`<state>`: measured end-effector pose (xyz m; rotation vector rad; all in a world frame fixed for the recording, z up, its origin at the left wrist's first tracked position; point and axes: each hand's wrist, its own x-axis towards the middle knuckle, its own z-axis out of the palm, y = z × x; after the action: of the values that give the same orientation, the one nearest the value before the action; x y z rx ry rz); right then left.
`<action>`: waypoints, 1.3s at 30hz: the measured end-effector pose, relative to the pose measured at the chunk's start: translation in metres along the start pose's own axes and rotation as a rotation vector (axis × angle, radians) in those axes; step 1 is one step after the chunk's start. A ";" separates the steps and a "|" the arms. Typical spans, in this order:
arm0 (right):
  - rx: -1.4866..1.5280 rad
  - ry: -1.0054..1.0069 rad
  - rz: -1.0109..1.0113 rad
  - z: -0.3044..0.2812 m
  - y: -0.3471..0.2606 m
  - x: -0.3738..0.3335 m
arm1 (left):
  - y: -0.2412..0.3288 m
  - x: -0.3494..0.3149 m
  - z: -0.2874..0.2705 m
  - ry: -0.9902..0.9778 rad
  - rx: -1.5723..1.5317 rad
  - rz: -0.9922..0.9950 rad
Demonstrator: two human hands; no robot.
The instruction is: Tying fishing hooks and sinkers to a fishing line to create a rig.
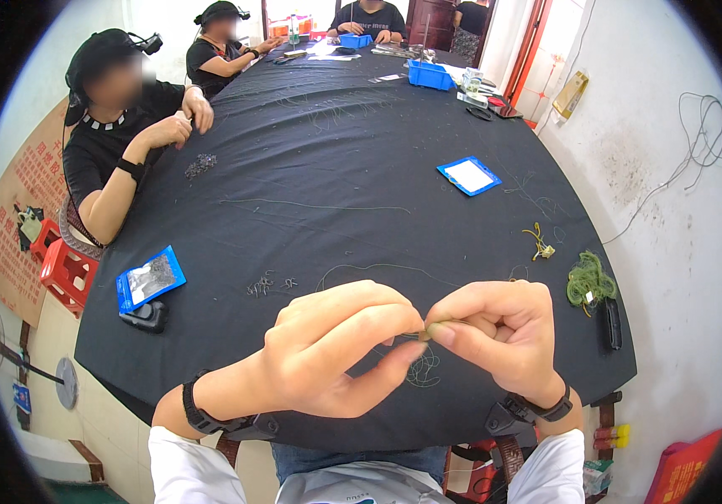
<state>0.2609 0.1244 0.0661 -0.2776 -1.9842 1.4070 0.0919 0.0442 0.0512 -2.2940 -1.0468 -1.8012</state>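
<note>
Above the near part of a black-covered table (327,235), my left hand (327,349) and my right hand (499,332) meet fingertip to fingertip. Each pinches a thin green line, closed on it between thumb and forefinger. Anything smaller at the pinch is hidden by the fingers. Loose loops of line (424,371) hang or lie just below the fingertips, and one strand curves over the cloth beyond them. Past my left hand lies a small group of dark metal hooks (262,284).
At left, a blue packet (152,279) rests by a black case (144,317). A green thread tangle (589,281), yellow strands (540,244) and a black object (613,325) lie right. Farther off are a blue-edged packet (470,175), a blue bin (430,76) and seated people.
</note>
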 end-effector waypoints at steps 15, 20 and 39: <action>-0.136 0.022 -0.027 0.000 -0.002 0.001 | -0.002 -0.003 -0.001 0.022 0.101 0.055; -0.522 0.097 -0.233 0.004 -0.012 -0.001 | -0.003 -0.003 -0.004 0.010 0.133 0.020; -0.676 0.185 -0.540 0.026 0.000 -0.009 | -0.001 -0.005 -0.004 0.088 0.132 0.008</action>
<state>0.2510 0.0998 0.0571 -0.1381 -2.1038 0.3436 0.0872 0.0403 0.0477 -2.1210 -1.1055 -1.7553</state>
